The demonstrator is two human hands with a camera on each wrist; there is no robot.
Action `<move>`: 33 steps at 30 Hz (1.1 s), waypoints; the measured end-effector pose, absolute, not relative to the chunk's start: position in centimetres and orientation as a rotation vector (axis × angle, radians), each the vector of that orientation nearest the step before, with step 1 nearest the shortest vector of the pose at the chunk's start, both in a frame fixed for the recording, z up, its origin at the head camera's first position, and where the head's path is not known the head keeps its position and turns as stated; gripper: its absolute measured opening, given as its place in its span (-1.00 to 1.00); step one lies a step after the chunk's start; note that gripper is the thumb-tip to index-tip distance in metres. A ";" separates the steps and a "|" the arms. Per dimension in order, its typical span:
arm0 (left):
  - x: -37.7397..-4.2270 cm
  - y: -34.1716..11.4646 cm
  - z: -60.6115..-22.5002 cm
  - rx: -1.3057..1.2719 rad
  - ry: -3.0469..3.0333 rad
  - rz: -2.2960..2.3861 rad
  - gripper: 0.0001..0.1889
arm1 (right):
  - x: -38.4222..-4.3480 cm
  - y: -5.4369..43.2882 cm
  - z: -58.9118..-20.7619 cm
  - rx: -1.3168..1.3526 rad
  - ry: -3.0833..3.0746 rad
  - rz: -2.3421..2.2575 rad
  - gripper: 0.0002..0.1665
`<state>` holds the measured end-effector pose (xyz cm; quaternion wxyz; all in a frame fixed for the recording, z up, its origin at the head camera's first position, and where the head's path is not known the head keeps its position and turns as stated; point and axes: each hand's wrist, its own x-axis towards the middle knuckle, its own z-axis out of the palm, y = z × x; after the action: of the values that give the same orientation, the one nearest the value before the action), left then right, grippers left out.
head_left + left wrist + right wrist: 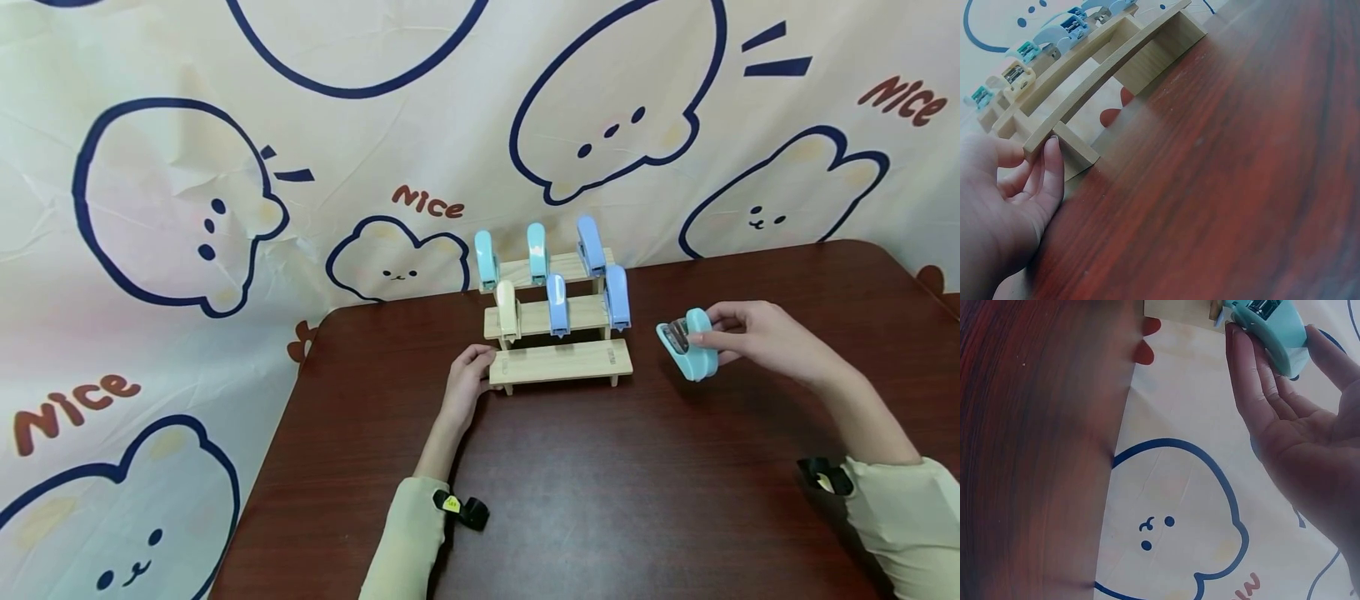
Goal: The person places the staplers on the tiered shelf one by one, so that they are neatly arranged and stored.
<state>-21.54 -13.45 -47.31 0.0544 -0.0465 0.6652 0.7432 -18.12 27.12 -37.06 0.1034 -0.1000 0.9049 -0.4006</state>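
My right hand (757,337) pinches a turquoise stapler (690,346) between thumb and fingers, lifted to the right of a wooden stand. Dark metal parts show inside the stapler (1266,307) in the right wrist view. With thumb and fingertips, my left hand (467,379) grips the left end of the lowest shelf of the three-step wooden stand (562,362). Three staplers stand on the top shelf, two turquoise and one blue (590,246). On the middle shelf are a cream stapler (507,310) and two blue ones. Bare wood shows on the lowest shelf.
The stand is near the far edge of a dark brown wooden table (600,492). Behind it hangs a pale cloth (420,142) printed with bear outlines. Each sleeve carries a black wrist camera (471,512).
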 end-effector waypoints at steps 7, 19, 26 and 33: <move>-21.5 -13.3 -47.2 -0.138 2.015 2.263 -0.80 | -18.1 27.0 -37.1 -0.294 2.676 -1.176 -0.48; -21.8 -13.5 -47.6 -0.149 2.023 2.260 -0.79 | -18.1 24.9 -35.9 -0.326 2.690 -1.240 -0.53; -21.7 -13.3 -47.5 -0.141 2.031 2.257 -0.80 | -18.0 24.1 -35.4 -0.360 2.667 -1.272 -0.58; -21.8 -13.4 -47.6 -0.151 2.033 2.257 -0.79 | -17.9 23.8 -35.0 -0.356 2.674 -1.282 -0.58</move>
<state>-21.78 -13.40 -47.57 0.0501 -0.0496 0.6675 0.7412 -17.89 23.84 -35.04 0.0776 -0.1188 0.8926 -0.4279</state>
